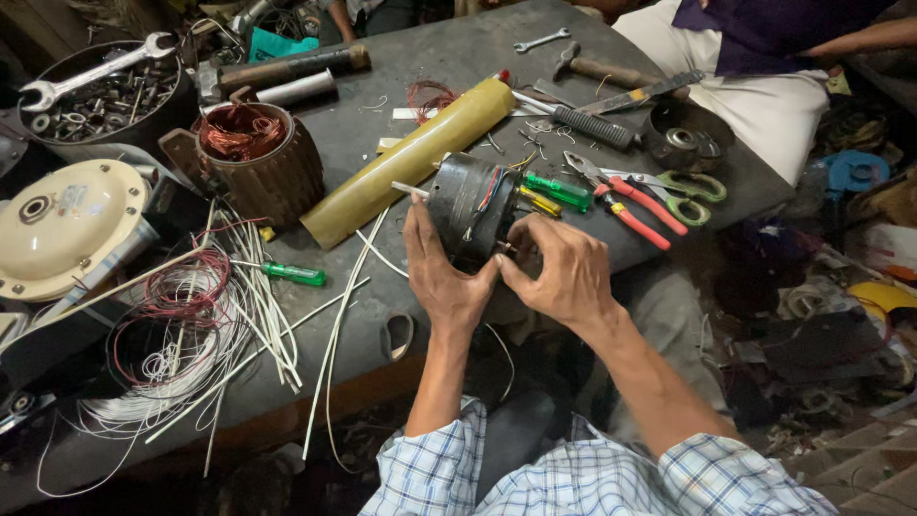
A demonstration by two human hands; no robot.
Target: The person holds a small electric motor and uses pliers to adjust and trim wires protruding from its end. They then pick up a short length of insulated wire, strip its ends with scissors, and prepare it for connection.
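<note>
Small dark motor (pixel 470 205) held upright on worktop (pixel 420 57) edge | left hand (pixel 441 272) wrapped round its near side | right hand (pixel 564 272) pinching at coloured leads | casing closed, wiring exposed | rewinding of copper-wound stator (pixel 250 158) judged unfinished
</note>
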